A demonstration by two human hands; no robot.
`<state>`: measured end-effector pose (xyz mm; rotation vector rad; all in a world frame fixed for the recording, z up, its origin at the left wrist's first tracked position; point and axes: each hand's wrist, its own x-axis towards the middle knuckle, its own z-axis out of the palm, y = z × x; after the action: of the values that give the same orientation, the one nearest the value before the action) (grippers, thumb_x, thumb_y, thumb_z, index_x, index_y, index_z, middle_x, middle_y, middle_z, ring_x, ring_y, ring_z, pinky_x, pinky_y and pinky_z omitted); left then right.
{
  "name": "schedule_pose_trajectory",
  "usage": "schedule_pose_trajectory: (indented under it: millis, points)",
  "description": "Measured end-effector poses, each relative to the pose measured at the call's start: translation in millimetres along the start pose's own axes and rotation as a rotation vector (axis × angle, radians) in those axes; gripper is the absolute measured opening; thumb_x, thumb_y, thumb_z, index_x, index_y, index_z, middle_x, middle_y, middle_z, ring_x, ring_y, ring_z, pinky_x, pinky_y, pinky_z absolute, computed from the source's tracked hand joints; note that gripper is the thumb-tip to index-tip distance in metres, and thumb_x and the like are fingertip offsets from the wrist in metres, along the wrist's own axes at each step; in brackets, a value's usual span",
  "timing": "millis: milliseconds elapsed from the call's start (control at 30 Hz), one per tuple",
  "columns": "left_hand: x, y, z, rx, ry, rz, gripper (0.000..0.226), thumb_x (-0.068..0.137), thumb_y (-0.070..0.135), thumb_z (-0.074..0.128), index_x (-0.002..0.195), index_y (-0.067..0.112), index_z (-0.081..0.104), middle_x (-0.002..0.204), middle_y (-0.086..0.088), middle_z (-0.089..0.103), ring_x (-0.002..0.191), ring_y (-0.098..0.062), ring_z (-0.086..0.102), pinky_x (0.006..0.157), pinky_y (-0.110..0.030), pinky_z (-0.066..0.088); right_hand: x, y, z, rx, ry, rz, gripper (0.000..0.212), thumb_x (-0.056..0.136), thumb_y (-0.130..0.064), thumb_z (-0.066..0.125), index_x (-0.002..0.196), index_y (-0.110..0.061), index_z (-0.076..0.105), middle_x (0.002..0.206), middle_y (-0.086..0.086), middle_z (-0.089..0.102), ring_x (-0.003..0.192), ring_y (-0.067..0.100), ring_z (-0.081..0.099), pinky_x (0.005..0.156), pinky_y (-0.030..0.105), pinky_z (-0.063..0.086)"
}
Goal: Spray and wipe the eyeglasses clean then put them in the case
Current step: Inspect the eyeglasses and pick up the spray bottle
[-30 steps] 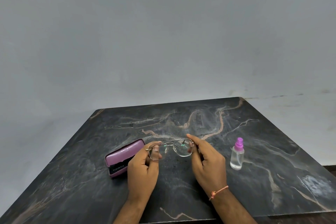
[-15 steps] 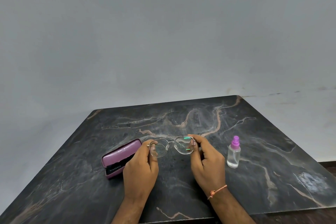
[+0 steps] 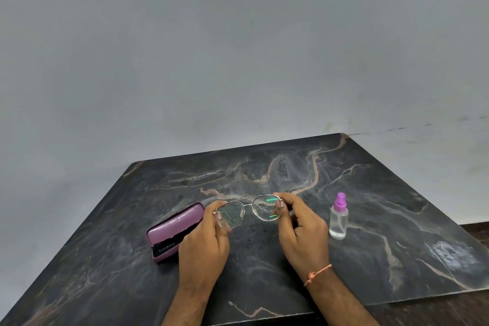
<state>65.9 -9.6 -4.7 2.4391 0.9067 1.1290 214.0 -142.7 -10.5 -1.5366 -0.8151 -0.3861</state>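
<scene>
I see both hands holding the glasses (image 3: 248, 211) above the tabletop (image 3: 370, 193), lenses facing away from me. The left hand (image 3: 205, 242) pinches the left rim; the right hand (image 3: 300, 227) pinches the right rim — each grip narrow, closed on the frame. The temples are hidden behind the hands, so I cannot tell whether they are folded. The case (image 3: 173, 233) lies open just left of the left hand, which partly covers it. The spray bottle (image 3: 338, 217) stands upright near the right hand — apart from it.
</scene>
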Motion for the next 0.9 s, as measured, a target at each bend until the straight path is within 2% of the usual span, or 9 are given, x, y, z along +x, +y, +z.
schedule_pose_trajectory:
  millis: [133,233,267,367,433,567,633,767,900]
  points:
    - [-3,-4,1,-0.199,-0.048,0.022,0.040,0.108,0.007,0.055,0.131,0.039,0.062,0.081,0.022,0.076,0.076,-0.004,0.076,0.068,-0.019,0.057,1,3,1,0.015,-0.027,0.045,0.025,0.103,-0.016,0.066,0.117,-0.035,0.073,0.073,-0.012,0.070,0.058,0.015,0.065,0.057,0.040,0.056]
    - [-3,-6,1,-0.371,-0.117,0.005,0.047,0.111,0.001,0.047,0.120,0.045,0.061,0.091,0.013,0.080,0.053,-0.017,0.065,0.058,-0.041,0.060,1,4,2,0.028,-0.032,0.063,0.022,0.104,-0.019,0.065,0.117,-0.034,0.073,0.076,-0.013,0.072,0.057,0.015,0.067,0.058,0.040,0.058]
    - [-2,-5,0,-0.428,-0.133,-0.005,0.051,0.111,-0.001,0.045,0.117,0.047,0.061,0.092,0.009,0.081,0.047,-0.018,0.061,0.054,-0.043,0.058,0,4,2,0.029,-0.036,0.066,0.021,0.104,-0.020,0.064,0.117,-0.034,0.073,0.079,-0.014,0.073,0.057,0.015,0.067,0.058,0.041,0.059]
    - [-4,-5,-4,-0.612,-0.164,-0.036,0.052,0.114,-0.004,0.039,0.106,0.042,0.063,0.088,-0.002,0.082,0.040,-0.023,0.053,0.048,-0.032,0.050,1,5,3,0.041,-0.050,0.107,0.022,0.105,-0.022,0.061,0.116,-0.038,0.071,0.083,-0.013,0.076,0.058,0.016,0.068,0.060,0.043,0.060]
    - [-5,-4,-7,-0.714,-0.200,-0.041,0.046,0.115,0.003,0.036,0.100,0.036,0.064,0.085,-0.009,0.080,0.040,-0.032,0.053,0.045,-0.029,0.046,2,4,3,0.046,-0.057,0.143,0.021,0.106,-0.022,0.061,0.116,-0.038,0.070,0.087,-0.015,0.077,0.061,0.014,0.070,0.064,0.044,0.061]
    - [-5,-3,-12,-0.825,-0.265,-0.040,0.035,0.108,0.020,0.033,0.092,0.031,0.063,0.086,-0.021,0.076,0.044,-0.018,0.055,0.046,-0.018,0.041,4,2,4,0.042,-0.079,0.172,0.018,0.106,-0.028,0.060,0.117,-0.038,0.070,0.090,-0.018,0.078,0.064,0.013,0.072,0.066,0.042,0.062]
    - [-5,-5,-11,-0.823,-0.285,-0.028,0.034,0.110,0.026,0.032,0.092,0.028,0.061,0.086,-0.020,0.078,0.044,-0.019,0.054,0.047,-0.017,0.040,4,1,3,0.039,-0.086,0.182,0.019,0.106,-0.026,0.060,0.117,-0.036,0.070,0.093,-0.019,0.078,0.064,0.013,0.072,0.065,0.040,0.062]
    - [-4,-9,-7,-0.780,-0.301,-0.017,0.032,0.112,0.027,0.034,0.097,0.009,0.056,0.088,-0.013,0.081,0.042,-0.025,0.053,0.048,-0.016,0.038,4,-5,2,0.065,-0.094,0.192,0.029,0.104,-0.016,0.057,0.114,-0.041,0.069,0.094,-0.020,0.077,0.057,0.012,0.071,0.060,0.033,0.062]
    - [-3,-9,-6,-0.725,-0.258,-0.014,0.034,0.113,0.028,0.033,0.099,0.009,0.056,0.089,-0.007,0.081,0.042,-0.026,0.053,0.048,-0.020,0.041,3,-6,2,0.065,-0.110,0.192,0.028,0.106,-0.017,0.056,0.121,-0.037,0.069,0.101,-0.022,0.078,0.055,0.012,0.071,0.060,0.032,0.062]
